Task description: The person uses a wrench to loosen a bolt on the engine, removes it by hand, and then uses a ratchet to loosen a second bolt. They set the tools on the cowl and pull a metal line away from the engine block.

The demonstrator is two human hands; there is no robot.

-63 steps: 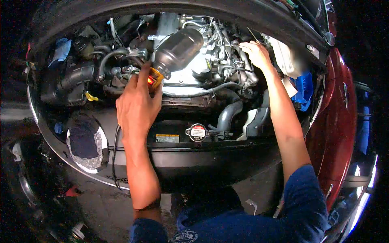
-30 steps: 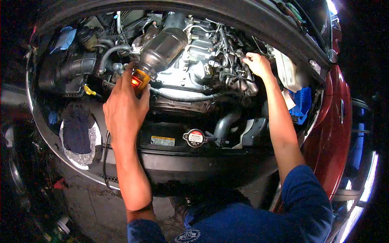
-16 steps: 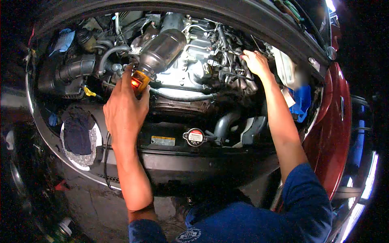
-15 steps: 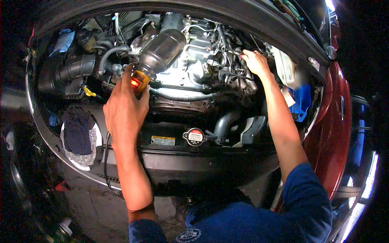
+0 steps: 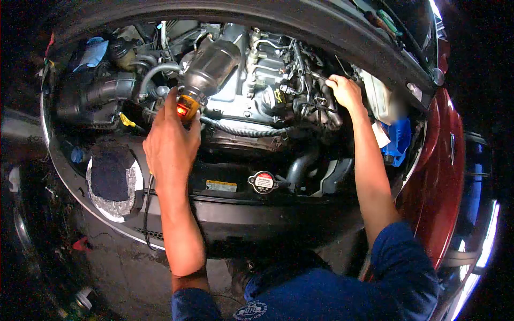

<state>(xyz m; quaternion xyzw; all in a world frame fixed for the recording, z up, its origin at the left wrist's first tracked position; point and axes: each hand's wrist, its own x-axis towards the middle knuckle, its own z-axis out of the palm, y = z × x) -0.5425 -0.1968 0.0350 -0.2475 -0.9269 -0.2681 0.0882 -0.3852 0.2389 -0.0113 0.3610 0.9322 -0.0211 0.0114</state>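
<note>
My left hand (image 5: 171, 140) is closed around the yellow handle of a corded work light (image 5: 211, 67), with a red glow showing at the handle. The dark, rounded lamp housing tilts up and away over the engine (image 5: 267, 75), whose cover is brightly lit. On the engine's right side, my right hand (image 5: 347, 92) has its fingers closed on the near end of a slim metal tool (image 5: 320, 77). Its far end is lost among hoses and wiring, so its exact kind cannot be made out. The black power cord (image 5: 146, 214) hangs below my left wrist.
A radiator cap (image 5: 263, 182) sits at the front middle. At the left are the air intake hose (image 5: 110, 88), a yellow dipstick handle (image 5: 127, 120) and a dark cloth pad (image 5: 111, 179). A blue container (image 5: 397, 140) and pale reservoir (image 5: 376, 97) stand right. The hood edge (image 5: 225, 17) arches overhead.
The view has shifted slightly, moving the engine bay a little right and down. My right fingers have moved slightly right and down, showing the slim tool. My left hand keeps hold of the work light.
</note>
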